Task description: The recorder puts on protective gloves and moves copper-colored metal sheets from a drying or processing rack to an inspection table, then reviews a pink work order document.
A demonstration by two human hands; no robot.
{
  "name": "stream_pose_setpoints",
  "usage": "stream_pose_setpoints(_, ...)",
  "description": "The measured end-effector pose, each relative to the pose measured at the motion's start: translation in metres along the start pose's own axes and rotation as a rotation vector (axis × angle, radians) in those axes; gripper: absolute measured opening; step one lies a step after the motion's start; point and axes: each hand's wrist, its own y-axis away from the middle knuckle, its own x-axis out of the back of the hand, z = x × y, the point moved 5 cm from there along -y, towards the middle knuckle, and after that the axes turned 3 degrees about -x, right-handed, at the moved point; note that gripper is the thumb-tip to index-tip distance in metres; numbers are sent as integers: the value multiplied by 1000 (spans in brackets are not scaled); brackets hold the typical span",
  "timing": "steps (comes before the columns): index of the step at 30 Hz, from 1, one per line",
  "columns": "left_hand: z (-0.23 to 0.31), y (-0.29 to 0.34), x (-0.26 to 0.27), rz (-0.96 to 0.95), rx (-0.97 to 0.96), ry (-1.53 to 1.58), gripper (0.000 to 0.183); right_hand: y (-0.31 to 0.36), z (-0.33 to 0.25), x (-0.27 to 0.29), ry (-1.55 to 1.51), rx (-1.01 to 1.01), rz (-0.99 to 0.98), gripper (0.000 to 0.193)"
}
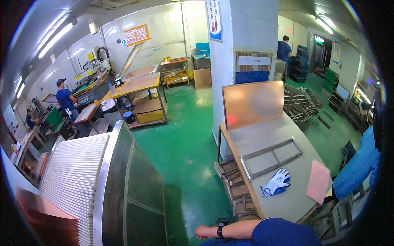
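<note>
A: Saw which hand?
B: Saw only the right hand, low near the bottom edge of the view, at the end of a bare forearm reaching in from the right, with a dark watch at the wrist. Found no left hand in view, so could not tell its state.

A: Held anything?
B: Showed nothing in the right hand's grasp. Looked loosely curled at the fingers, but too small to tell how far open.

A: Found what close by?
B: Found white-and-blue gloves on the pale bench, close to its left long edge, toward the near-left corner. Lay up and to the right of the hand, apart from it, with the long axis slanting from lower left to upper right. Judged the right hand nearer, as the only one visible.

A: Noted what around the gloves?
B: Noted a metal frame just beyond, its long axis running from the left edge across the bench, and a pink sheet by the near-right corner. Noticed also a copper-coloured panel, propped up at the far end.
</note>
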Motion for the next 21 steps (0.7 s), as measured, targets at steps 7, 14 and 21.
stream_pose_setpoints(7,-8,4,0,5,3,-4,32,-23,20,1,-139,34,-67,23)
stream_pose_setpoints(14,-59,42,-7,60,-7,85,32,-46,40,15,-208,54,-21,21)
stream_pose_setpoints(21,-100,99,-20,150,133,60,29,-12,12,10,-319,-64,-69,13)
